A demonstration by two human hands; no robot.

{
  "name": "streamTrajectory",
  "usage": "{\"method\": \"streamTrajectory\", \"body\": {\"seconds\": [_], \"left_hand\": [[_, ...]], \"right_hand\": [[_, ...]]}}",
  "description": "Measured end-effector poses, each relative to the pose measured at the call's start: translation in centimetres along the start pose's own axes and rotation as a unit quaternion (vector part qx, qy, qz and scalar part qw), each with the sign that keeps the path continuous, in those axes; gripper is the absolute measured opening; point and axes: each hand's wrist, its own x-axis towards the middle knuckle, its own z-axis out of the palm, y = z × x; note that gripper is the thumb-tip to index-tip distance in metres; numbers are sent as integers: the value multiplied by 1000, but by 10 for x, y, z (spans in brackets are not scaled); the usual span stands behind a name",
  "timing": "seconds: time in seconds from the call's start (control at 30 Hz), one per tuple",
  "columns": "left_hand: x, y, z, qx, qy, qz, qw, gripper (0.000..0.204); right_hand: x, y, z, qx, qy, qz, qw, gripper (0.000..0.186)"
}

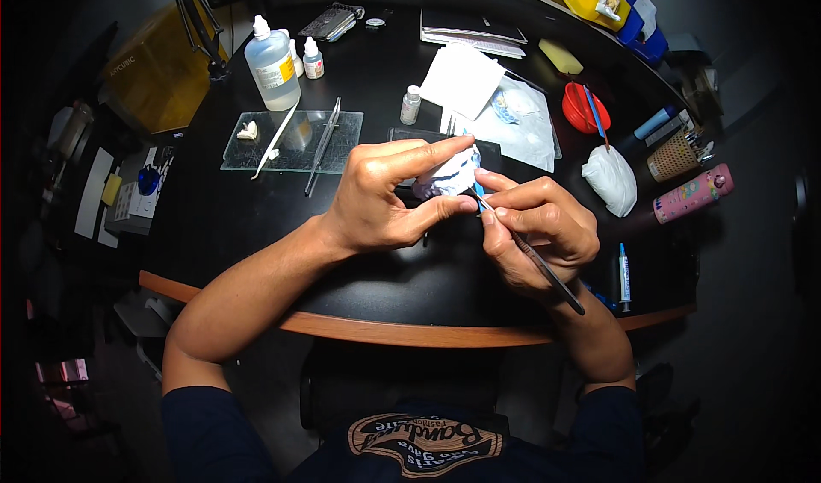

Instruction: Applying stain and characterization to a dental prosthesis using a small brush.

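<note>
My left hand (385,192) is closed on a lumpy white object with blue markings (445,173), held above the middle of the dark desk. At its right side, my right hand (543,231) pinches a slim dark tool (552,279), handle angled toward me and tip at the white object. A narrow blue piece (481,191) shows between my fingers, partly hidden. Behind my hands lie a dark flat item (402,136) and white sheets (462,77).
Glass slab (239,150) with spatula and tweezers, bottles (274,73) behind at left. At right: red bowl (578,115), white pouch (609,184), pink bottle (693,194), syringe (624,273). A lamp arm (197,26) stands back left; wooden front edge (393,333) is near me.
</note>
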Motion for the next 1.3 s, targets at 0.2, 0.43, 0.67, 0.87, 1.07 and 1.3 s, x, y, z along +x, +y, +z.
{"method": "streamTrajectory", "body": {"seconds": [0.2, 0.43, 0.67, 0.87, 1.07, 1.3], "left_hand": [[3, 0, -2, 8, -2, 15, 1000, 68], [4, -1, -1, -3, 0, 19, 1000, 71], [5, 1, -3, 0, -3, 19, 1000, 72], [3, 1, -4, 8, -1, 20, 1000, 70], [3, 0, -2, 4, 1, 26, 1000, 69], [3, 1, -3, 13, -6, 14, 1000, 69]], "right_hand": [[3, -1, -3, -7, -14, 6, 1000, 13], [1, 0, -1, -5, 5, 4, 1000, 14], [-1, 2, -1, -9, -3, -26, 1000, 14], [0, 2, -1, -11, -13, -25, 1000, 14], [0, -1, -2, -28, -17, -22, 999, 14], [1, -3, -3, -30, -20, -11, 999, 15]]}}
